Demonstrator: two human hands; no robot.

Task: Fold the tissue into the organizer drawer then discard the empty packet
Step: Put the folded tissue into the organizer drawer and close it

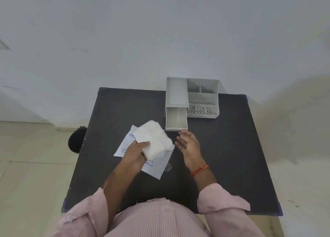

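Note:
My left hand (136,152) grips a bundle of white tissue (155,139) above the flat white packet (157,167), which lies on the dark table with blue print on it. My right hand (187,144) hovers open just right of the tissue, palm turned toward it, holding nothing. The grey organizer (201,97) stands at the table's far edge. Its lower drawer (175,120) is pulled out toward me and looks empty, just beyond my right fingertips.
The dark table (223,156) fills the middle of the view. A black round bin (76,140) stands on the floor at the table's left side. A white wall rises behind the organizer. My pink striped sleeves are at the bottom.

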